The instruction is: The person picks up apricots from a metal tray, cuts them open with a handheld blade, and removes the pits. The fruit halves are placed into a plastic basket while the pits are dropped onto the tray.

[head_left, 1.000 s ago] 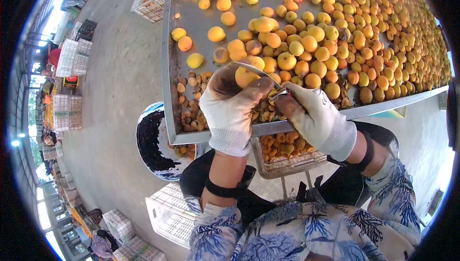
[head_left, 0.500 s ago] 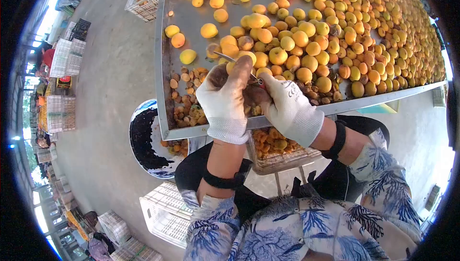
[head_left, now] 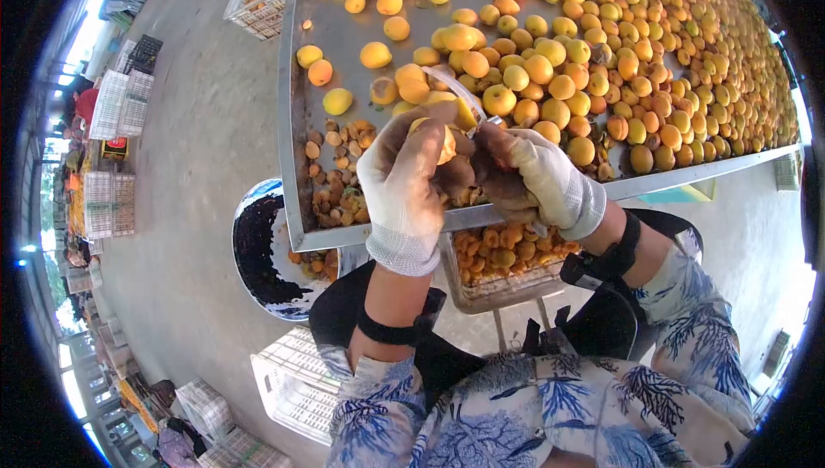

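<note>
My left hand (head_left: 408,180), in a stained white glove, is closed round an orange-yellow apricot (head_left: 445,143) above the near edge of the metal table (head_left: 344,236). Close beside it on the right, my right hand (head_left: 537,171), gloved too, grips a small knife with a curved, pale blade (head_left: 455,84). The blade points up and left over the fruit, and its handle is mostly hidden by my fingers. Whole apricots (head_left: 498,99) lie just beyond both hands. Pits and brown scraps (head_left: 339,201) lie left of my left hand.
Below the table edge stands a crate of apricot pieces (head_left: 498,253). A round basin (head_left: 258,249) and a white crate (head_left: 296,382) are on the floor at left. More crates (head_left: 110,201) and people are at far left. Many apricots cover the table's right side.
The knife blade has swung more upright. My right hand has turned and moved slightly right and down. The apricot in my left hand now shows more clearly.
</note>
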Tool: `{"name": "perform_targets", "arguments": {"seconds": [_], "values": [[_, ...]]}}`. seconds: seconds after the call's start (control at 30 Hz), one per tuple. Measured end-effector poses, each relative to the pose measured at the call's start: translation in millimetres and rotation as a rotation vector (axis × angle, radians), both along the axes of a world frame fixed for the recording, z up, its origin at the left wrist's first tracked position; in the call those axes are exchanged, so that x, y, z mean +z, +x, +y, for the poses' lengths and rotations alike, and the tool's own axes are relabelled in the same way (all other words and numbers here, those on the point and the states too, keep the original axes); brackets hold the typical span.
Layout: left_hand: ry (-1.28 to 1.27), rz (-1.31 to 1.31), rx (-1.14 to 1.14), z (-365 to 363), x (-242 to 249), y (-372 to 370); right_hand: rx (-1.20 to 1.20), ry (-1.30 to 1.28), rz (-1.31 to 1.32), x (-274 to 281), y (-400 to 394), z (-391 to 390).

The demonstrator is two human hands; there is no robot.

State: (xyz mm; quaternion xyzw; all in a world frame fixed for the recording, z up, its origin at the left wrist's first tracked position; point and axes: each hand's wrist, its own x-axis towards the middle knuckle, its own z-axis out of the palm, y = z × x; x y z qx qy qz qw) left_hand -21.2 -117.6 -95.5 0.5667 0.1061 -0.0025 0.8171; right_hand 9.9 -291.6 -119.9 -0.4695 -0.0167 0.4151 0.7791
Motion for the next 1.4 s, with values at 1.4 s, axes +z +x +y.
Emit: {"name": "perform_targets", "arguments": {"seconds": [1.4], "values": [[-0.356, 0.08, 0.364, 71, -26, -7, 0.266, -1.196, -1.171, -19, 40, 64]]}}
